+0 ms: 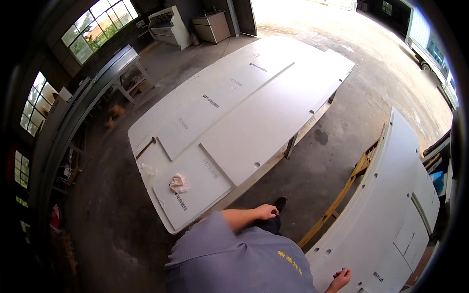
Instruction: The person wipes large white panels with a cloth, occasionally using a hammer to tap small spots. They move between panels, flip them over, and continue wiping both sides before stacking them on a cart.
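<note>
My left hand [266, 211] is held in front of my body beside my dark trousers, its fingers curled into a loose fist with nothing showing in it. At the lower right, my right hand [342, 278] is over the near part of a white panel stack [361, 222]. Its fingers are bent together; anything in them is too small to make out. Left of me lies a long table of white boards [254, 132], apart from both hands. A crumpled cloth [179, 183] rests on a nearer board, and a hammer [146, 147] lies toward the table's left edge.
A yellow wooden frame [342, 193] runs under the right panel stack. Between the stacks is a concrete floor [312, 161] with a dark stain. A long metal bench [105, 71] follows the windowed left wall. At the back stand a cabinet [211, 28] and a pale machine [168, 28].
</note>
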Available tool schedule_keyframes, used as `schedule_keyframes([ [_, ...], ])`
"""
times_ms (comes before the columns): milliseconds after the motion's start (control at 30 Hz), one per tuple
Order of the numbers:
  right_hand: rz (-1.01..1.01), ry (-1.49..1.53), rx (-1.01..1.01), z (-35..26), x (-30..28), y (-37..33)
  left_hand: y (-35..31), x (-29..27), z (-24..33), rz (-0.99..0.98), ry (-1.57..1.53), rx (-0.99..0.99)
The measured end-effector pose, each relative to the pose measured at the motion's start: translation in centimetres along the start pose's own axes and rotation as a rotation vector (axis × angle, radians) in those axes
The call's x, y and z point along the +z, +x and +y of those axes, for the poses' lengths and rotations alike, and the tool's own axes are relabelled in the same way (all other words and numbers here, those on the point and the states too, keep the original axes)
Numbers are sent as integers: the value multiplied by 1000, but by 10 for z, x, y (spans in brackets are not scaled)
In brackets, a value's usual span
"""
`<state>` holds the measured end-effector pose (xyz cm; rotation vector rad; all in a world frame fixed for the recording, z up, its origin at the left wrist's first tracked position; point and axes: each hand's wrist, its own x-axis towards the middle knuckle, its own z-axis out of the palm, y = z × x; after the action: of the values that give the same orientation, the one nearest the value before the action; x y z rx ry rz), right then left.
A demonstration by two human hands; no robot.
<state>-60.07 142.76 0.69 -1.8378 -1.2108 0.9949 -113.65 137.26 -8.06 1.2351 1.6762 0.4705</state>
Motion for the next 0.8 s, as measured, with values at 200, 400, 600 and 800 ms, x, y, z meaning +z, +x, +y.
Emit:
schedule_keyframes([
  [200, -413, 36, -206, -118, 119, -29, -54, -27, -38, 479, -301, -71],
  [400, -720, -105, -213, -113, 188, -84, -100, -65, -78, 818, -191, -151],
  [600, -797, -134, -83, -92, 232, -124, -178, -134, -190, 1267, 173, -815],
  [800, -748, -210, 53, -92, 244, -142, -215, -192, -263, 1004, -32, -1108],
])
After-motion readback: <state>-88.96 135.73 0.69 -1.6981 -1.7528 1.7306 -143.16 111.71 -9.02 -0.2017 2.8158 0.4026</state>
